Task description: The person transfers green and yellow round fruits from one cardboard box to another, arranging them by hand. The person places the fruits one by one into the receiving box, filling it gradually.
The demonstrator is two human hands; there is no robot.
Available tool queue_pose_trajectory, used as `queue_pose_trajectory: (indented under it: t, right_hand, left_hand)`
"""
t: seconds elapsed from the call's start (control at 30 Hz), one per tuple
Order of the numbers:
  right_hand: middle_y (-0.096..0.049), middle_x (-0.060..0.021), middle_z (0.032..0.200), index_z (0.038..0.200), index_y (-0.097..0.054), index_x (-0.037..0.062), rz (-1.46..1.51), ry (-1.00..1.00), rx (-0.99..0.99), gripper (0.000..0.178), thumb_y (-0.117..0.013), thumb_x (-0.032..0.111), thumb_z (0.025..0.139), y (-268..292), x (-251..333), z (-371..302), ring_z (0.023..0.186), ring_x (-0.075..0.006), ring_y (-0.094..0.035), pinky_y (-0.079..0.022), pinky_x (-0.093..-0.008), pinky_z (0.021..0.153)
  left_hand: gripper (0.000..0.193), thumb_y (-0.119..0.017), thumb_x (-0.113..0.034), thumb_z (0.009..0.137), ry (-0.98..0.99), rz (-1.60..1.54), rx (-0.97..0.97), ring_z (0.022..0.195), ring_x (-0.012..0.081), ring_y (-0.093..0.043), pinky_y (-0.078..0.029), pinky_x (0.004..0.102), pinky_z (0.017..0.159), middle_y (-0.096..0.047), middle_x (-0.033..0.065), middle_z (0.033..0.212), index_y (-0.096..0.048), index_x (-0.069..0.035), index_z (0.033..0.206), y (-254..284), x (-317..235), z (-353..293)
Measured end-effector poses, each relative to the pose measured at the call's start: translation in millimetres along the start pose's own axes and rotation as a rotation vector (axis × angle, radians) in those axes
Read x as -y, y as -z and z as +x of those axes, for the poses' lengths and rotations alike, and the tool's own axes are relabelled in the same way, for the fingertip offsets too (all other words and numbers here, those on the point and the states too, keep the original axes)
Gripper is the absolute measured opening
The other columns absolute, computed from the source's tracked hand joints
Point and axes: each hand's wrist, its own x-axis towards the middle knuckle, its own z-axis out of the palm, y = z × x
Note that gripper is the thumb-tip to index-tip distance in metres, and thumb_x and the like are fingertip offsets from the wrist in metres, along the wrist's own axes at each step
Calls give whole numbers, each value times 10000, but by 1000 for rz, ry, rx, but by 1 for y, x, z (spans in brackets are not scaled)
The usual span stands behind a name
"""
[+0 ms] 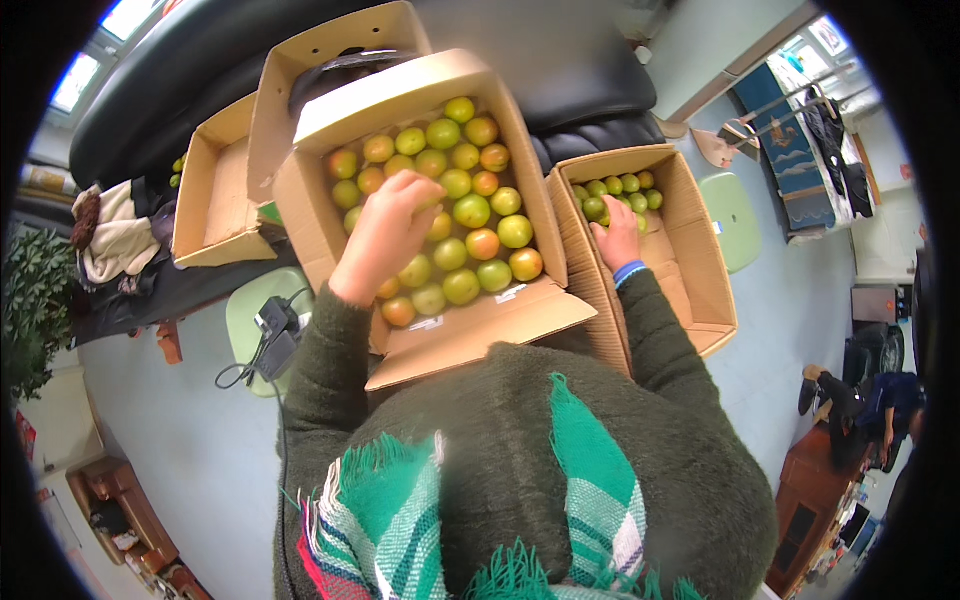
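Note:
Over the middle cardboard box [555, 215], my left hand [392, 225] has its fingers curled down among green and orange tomatoes [472, 211]. Its fingertips are bent under, so whatever they hold is hidden. My right hand [618, 240] reaches into the smaller cardboard box [700, 255] on the right. There its fingers close around a green tomato [593, 209] at the near edge of a cluster of green tomatoes [630, 184]. The tomatoes in the middle box lie side by side over most of its width. In the right box they gather at the far end.
Another cardboard box [215, 190] stands to the left on a black sofa [170, 110]. Green stools [730, 220] flank the boxes, one bearing a black adapter with cables [275, 335]. A box flap [480, 335] folds toward me. Another person [880, 410] is far right.

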Motion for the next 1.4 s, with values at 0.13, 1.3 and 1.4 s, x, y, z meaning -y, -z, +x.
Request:
queue_pose_trajectory:
  t: [0.13, 1.3, 1.4]
  right_hand:
    - [-696, -185, 1251, 1338, -659, 82, -130, -16, 144, 552, -826, 78, 811, -18, -10, 17, 1182, -409, -617, -494, -490, 1043]
    - [-784, -143, 1100, 1232, -706, -33, 1175, -374, 163, 191, -645, 47, 1070, 86, 133, 10, 899, -178, -760, -625, -296, 789]
    - [-783, -126, 1076, 1183, -712, -34, 1156, -372, 49, 158, -672, 49, 1054, 82, 95, -3, 870, -162, -757, -619, -277, 756]
  left_hand:
    - [116, -687, 15, 986, 168, 8, -179, 889, 258, -721, -567, 327, 806, -719, 138, 1036, -735, 12, 1092, 11, 5, -40]
    - [415, -817, -57, 791, 183, 216, 495, 1136, 381, -608, -533, 472, 988, -640, 139, 1148, -694, -69, 1187, -2, -16, -112]
    - [193, -758, -102, 844, 162, 130, 450, 1054, 417, -593, -527, 522, 888, -609, 179, 1070, -665, -76, 1010, -6, -15, -117]
